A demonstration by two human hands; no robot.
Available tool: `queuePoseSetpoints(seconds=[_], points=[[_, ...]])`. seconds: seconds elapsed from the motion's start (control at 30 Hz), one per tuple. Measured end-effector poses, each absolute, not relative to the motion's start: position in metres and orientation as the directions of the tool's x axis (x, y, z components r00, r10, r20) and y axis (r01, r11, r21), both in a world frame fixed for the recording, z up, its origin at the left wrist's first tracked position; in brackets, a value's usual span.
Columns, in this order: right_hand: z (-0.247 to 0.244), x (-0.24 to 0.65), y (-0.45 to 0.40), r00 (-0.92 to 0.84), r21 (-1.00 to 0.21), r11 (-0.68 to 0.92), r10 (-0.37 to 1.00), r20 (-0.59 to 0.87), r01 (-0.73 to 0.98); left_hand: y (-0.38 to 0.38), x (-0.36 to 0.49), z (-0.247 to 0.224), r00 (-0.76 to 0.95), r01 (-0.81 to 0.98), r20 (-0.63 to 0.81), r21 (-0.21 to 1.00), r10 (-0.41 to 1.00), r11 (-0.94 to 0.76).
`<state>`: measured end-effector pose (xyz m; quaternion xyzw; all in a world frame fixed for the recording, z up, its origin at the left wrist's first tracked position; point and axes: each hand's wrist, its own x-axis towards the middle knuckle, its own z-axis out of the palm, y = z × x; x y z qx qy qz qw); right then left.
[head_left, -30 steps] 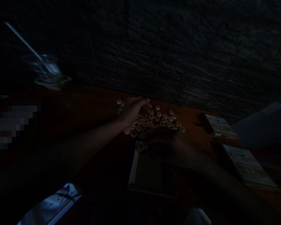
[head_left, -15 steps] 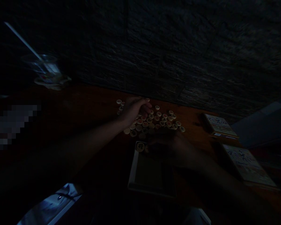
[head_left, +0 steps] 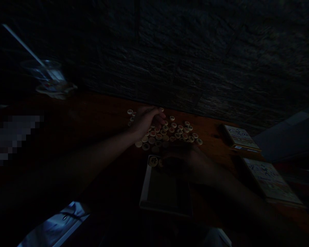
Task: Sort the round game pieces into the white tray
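Note:
Round wooden Chinese chess pieces [head_left: 158,136] with red or black characters lie scattered on the brown table. Over the left part of them rests my left hand [head_left: 148,120], fingers loosely bent and a little apart; one piece [head_left: 161,109] shows just beyond its fingertips. My right hand [head_left: 186,157], mostly in deep shadow, is at the far end of a shallow open box [head_left: 145,188]. Its fingers close on a piece [head_left: 160,163] at the box's far side. Beside it, a piece with a black character [head_left: 153,161] lies in the box's far left corner.
A clear plastic cup [head_left: 47,73] with a straw stands at the back left on a crumpled wrapper. Two flat printed boxes, one farther [head_left: 239,135] and one nearer [head_left: 271,180], lie to the right. A dark stone wall [head_left: 170,61] runs behind the table.
The view has shifted very slightly. Both hands and the chess pieces stay almost in the same places.

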<state>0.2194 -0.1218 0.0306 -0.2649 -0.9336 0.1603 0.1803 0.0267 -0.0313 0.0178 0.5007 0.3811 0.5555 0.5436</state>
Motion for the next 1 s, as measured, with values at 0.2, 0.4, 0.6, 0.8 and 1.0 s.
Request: queuePoseSetpoints(seconds=[0.2,0.4,0.6,0.8,1.0], points=[[0.04,0.226,-0.12,-0.723,-0.513,0.737,0.63,0.284,0.441,-0.028,0.025,0.017,0.047,-0.22,0.16,0.965,0.986,-0.146],[0.038,0.251,-0.087,-0.164,-0.646,0.477,0.86,0.484,0.596,-0.015,0.008,0.022,-0.058,-0.156,0.248,0.955,0.967,-0.254],[0.026,0.272,-0.057,0.043,-0.639,0.305,0.882,0.469,0.706,-0.003,-0.006,0.016,0.04,0.3,0.487,0.827,0.872,-0.475],[0.019,0.282,-0.05,0.05,-0.554,0.213,0.906,0.421,0.805,-0.011,-0.003,0.009,0.306,0.503,0.474,0.656,0.826,-0.563],[0.017,0.289,-0.041,0.142,-0.571,0.114,0.913,0.384,0.813,-0.012,-0.002,0.012,0.321,0.516,0.475,0.638,0.819,-0.572]])
